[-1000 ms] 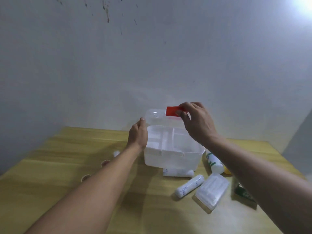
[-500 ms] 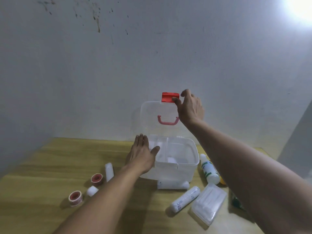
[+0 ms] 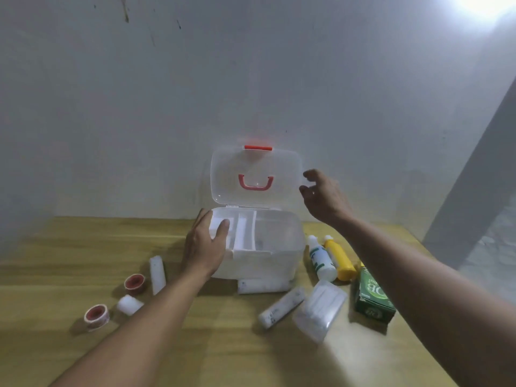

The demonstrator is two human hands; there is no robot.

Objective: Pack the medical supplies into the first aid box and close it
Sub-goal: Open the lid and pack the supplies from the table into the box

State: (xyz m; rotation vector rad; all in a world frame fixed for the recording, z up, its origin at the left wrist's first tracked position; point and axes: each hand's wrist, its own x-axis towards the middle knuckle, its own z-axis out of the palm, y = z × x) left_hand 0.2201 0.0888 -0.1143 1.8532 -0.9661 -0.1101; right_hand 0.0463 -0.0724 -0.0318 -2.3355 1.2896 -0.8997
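Steadying open box [image 3: 268,255], left hand [image 3: 205,247] on rim.

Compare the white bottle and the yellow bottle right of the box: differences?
The white bottle has green print; the yellow bottle looks plain. The white bottle lies nearer the box; the yellow bottle lies on its far side. Both lie flat, side by side, white caps toward the wall.

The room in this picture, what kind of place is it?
Probably a plain room at home, set up for packing: a bare grey-white plastered wall, a light wooden table and an open clear plastic first aid box.
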